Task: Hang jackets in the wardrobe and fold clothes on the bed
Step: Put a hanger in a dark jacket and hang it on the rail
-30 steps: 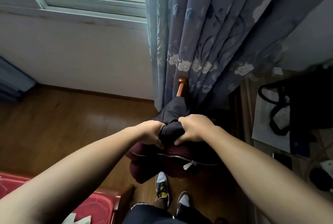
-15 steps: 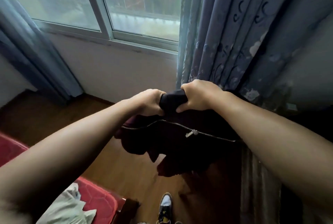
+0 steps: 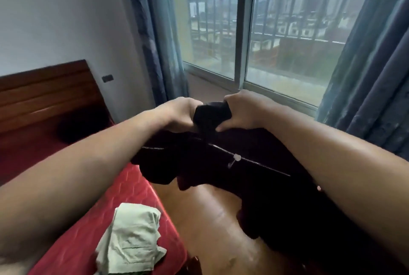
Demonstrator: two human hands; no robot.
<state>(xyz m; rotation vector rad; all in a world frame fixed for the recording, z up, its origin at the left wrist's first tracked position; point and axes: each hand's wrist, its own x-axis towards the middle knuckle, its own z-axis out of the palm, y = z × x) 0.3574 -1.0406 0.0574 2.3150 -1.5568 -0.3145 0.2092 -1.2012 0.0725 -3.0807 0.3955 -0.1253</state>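
Observation:
I hold a dark zip-up jacket [image 3: 254, 177] bunched in the air in front of me, above the floor beside the bed. My left hand [image 3: 179, 115] grips the top of the bundle on its left side. My right hand [image 3: 241, 110] grips the same dark fold on its right. A silver zipper [image 3: 236, 158] runs across the hanging cloth. On the red bed [image 3: 124, 186] at the lower left lies a pale green garment [image 3: 132, 237], crumpled.
A dark wooden headboard [image 3: 46, 93] stands at the left against a white wall. A barred window [image 3: 276, 31] fills the far side, with blue-grey curtains [image 3: 155, 31] on either side. Wooden floor [image 3: 212, 226] runs between bed and window.
Both hands have lifted the jacket up from near the floor by the curtain. My view has swung left and up, bringing the bed, headboard and window into sight.

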